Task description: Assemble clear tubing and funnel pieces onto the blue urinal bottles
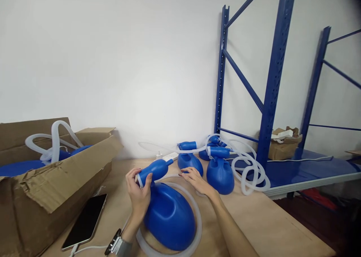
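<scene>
My left hand (pixel 139 191) is closed around the rear end of the cylindrical blue neck of a urinal bottle (pixel 170 215). The bottle's rounded body rests on the brown tabletop, and its narrow nozzle points up and right. A translucent hose (pixel 198 215) loops around the body on the table. To the right of the neck, my right hand (pixel 196 180) is palm down with fingers stretched out, over the far part of the hose. Whether its fingertips touch the hose I cannot tell. Just beyond it stands another blue urinal bottle (pixel 190 164).
More blue urinal bottles (pixel 220 176) and coiled hoses (pixel 251 174) stand at back right. An open cardboard box (pixel 64 178) with blue bottles and hose is at left. A phone (pixel 86 221) on a cable lies beside it. Blue shelving (pixel 272 88) stands right of the table.
</scene>
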`<action>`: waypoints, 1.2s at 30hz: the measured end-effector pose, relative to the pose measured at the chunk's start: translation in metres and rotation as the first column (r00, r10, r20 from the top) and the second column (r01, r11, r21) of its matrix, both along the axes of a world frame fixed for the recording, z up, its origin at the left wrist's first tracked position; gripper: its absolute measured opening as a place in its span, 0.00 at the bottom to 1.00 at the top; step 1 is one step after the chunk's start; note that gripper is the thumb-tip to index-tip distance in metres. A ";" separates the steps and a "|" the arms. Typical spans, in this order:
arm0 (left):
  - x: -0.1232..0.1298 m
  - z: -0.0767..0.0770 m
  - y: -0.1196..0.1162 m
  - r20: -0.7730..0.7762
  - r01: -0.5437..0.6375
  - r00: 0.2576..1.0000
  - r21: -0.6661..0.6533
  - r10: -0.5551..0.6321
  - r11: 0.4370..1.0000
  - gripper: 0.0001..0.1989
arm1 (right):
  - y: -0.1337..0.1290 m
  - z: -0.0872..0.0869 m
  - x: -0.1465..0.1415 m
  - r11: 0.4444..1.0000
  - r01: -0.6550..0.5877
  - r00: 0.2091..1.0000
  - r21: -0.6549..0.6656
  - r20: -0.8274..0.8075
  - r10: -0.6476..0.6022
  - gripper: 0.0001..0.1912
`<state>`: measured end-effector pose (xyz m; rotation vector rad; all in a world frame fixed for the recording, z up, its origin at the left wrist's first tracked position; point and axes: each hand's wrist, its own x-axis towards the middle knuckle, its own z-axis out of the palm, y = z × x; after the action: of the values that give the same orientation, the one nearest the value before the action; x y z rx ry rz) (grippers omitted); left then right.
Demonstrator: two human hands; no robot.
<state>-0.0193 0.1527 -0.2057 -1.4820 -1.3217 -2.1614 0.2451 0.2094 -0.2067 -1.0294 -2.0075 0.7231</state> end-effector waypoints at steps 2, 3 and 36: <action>0.001 -0.003 0.001 0.046 0.049 0.998 -0.059 -0.046 0.997 0.20 | 0.001 -0.002 0.003 0.998 0.023 1.000 -0.058 0.005 -0.022 0.15; 0.001 -0.005 0.002 0.074 0.090 0.994 -0.090 -0.084 0.992 0.20 | 0.001 -0.002 0.004 0.997 0.026 1.000 -0.067 0.006 -0.025 0.15; 0.003 0.001 0.000 0.162 0.219 0.971 -0.292 -0.177 0.931 0.27 | 0.019 -0.019 -0.022 0.981 0.126 0.621 -0.150 -0.759 -0.196 0.35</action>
<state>-0.0166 0.1531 -0.2051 -1.6735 -1.6887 -2.2941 0.2231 0.2285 -0.2253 -0.7348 -1.1169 0.9515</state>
